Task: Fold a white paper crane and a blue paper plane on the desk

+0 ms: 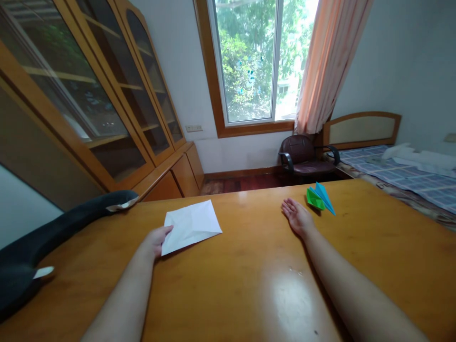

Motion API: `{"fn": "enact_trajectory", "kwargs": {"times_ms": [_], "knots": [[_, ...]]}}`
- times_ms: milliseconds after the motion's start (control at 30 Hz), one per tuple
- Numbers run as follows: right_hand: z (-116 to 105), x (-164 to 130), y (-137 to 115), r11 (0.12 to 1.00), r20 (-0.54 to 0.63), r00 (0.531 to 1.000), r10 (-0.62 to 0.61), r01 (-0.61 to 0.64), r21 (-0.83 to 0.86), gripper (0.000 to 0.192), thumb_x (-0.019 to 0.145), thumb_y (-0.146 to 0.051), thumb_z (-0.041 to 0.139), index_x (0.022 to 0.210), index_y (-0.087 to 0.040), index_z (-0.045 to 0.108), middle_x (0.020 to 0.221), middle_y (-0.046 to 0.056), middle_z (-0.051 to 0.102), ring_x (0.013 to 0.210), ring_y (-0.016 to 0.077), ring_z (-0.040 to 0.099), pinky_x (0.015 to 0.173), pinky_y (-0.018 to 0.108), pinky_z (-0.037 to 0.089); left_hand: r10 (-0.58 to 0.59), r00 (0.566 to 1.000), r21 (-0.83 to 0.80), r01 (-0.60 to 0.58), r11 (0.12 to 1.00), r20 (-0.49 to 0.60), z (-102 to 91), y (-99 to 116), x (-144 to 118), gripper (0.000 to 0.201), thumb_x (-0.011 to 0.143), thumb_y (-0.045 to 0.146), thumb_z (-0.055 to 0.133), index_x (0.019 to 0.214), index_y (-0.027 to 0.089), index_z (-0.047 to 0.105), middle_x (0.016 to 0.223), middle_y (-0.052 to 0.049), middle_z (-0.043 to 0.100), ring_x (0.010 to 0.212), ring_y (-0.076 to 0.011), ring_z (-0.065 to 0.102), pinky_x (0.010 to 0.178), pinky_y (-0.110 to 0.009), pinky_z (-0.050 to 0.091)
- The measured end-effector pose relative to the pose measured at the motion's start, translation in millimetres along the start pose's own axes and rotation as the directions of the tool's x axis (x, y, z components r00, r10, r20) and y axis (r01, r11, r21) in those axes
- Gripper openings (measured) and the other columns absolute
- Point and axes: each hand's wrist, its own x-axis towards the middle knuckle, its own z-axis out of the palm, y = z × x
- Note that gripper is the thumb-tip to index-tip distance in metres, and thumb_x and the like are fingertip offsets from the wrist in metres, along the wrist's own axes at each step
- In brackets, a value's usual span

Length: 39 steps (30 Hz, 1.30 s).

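Observation:
In my left hand (157, 241) is a white sheet of paper (194, 223), gripped at its left edge with the thumb on top. Crease lines cross the sheet, which is held at or just over the table; I cannot tell whether it touches. My right hand (298, 217) rests palm up on the wooden table (235, 280), fingers loosely curled and apart, holding nothing. Just beyond it lie a green folded paper piece (315, 199) and a blue paper plane (325, 197), side by side and touching or overlapping.
A dark, curved object with white parts (71, 228) lies along the table's left side. Behind the table are a glass-door cabinet (123, 90), a brown armchair (302, 154), and a bed (409, 173) at right. A window (249, 61) with a pink curtain (326, 61) is at the back.

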Motion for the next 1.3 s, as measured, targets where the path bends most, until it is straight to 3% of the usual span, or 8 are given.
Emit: {"fn": "enact_trajectory", "kwargs": {"times_ms": [133,233,333,533,800,1000,1167,1300], "knots": [[1,0,0,1.0,-0.002,1.0,0.012,-0.012,0.026,0.016,0.079,-0.031,0.061,0.092,-0.023,0.063,0.106,0.007,0.07,0.103,0.0205,0.065,0.098,0.041,0.05,0.079,0.99,0.396,-0.025,0.918,-0.12,-23.1,12,8,0.042,0.067,0.03,0.068,0.103,0.007,0.067,0.097,-0.022,0.071,0.101,-0.0441,0.064,0.08,-0.053,0.053],[0,1,1,1.0,0.011,1.0,0.006,-0.006,0.011,0.015,0.08,-0.031,0.061,0.091,-0.022,0.064,0.105,0.007,0.07,0.103,0.0206,0.066,0.096,0.04,0.051,0.478,0.87,0.852,-0.157,0.499,-0.12,-10.7,23,-2,0.059,0.074,0.041,0.06,0.12,0.005,0.06,0.124,-0.029,0.058,0.118,-0.0469,0.052,0.094,-0.056,0.044],[-1,1,0,1.0,0.012,1.0,0.003,-0.003,0.011,0.014,0.08,-0.031,0.061,0.091,-0.022,0.064,0.104,0.008,0.07,0.102,0.0204,0.066,0.095,0.04,0.051,0.53,0.844,0.912,-0.279,0.3,0.084,25.8,23,-17,0.058,0.085,0.046,0.042,0.131,0.013,0.054,0.139,-0.024,0.049,0.125,-0.0422,0.046,0.1,-0.057,0.038],[-1,0,1,0.996,0.06,0.997,-0.041,0.045,-0.075,0.021,0.077,-0.037,0.065,0.091,-0.022,0.063,0.102,0.008,0.07,0.099,0.0218,0.067,0.091,0.041,0.054,0.41,0.912,0.907,-0.192,0.375,0.023,74.1,-6,-15,0.082,0.075,0.075,0.041,0.139,0.024,0.047,0.156,-0.02,0.022,0.14,-0.0517,0.014,0.099,-0.076,0.015],[9,-8,5,0.936,0.113,0.991,-0.066,0.101,-0.338,0.022,0.074,-0.03,0.063,0.095,-0.021,0.065,0.099,0.007,0.071,0.091,0.02,0.069,0.083,0.035,0.057,0.367,0.926,0.911,-0.229,0.342,0.095,48.5,-19,16,0.085,0.075,0.078,0.038,0.143,0.027,0.042,0.158,-0.017,0.018,0.14,-0.0498,0.015,0.099,-0.075,0.014],[21,-9,-4,0.579,0.166,0.977,-0.135,0.214,-0.787,0.028,0.075,-0.025,0.055,0.097,-0.016,0.069,0.095,0.012,0.072,0.088,0.0248,0.067,0.084,0.042,0.054,0.363,0.923,0.919,-0.251,0.303,0.132,32.3,-14,23,0.083,0.072,0.073,0.047,0.14,0.026,0.045,0.157,-0.018,0.023,0.14,-0.0495,0.018,0.1,-0.074,0.018],[-1,-8,-51,0.295,0.168,0.927,-0.335,0.272,-0.916,0.039,0.073,-0.02,0.057,0.11,-0.015,0.069,0.123,0.018,0.059,0.123,0.0356,0.045,0.108,0.049,0.03,0.382,0.915,0.924,-0.252,0.289,0.13,31.8,-1,17,0.084,0.074,0.073,0.044,0.143,0.024,0.042,0.157,-0.018,0.022,0.141,-0.048,0.017,0.104,-0.071,0.017],[-36,-4,-86,-0.167,0.094,0.887,-0.452,0.019,-0.986,0.046,0.075,-0.03,0.06,0.118,-0.014,0.067,0.116,0.025,0.055,0.109,0.0406,0.053,0.088,0.052,0.043,0.469,0.877,0.92,-0.261,0.291,0.1,41.1,21,-5,0.084,0.08,0.071,0.039,0.145,0.019,0.039,0.156,-0.021,0.023,0.141,-0.0468,0.018,0.104,-0.07,0.019]]}}
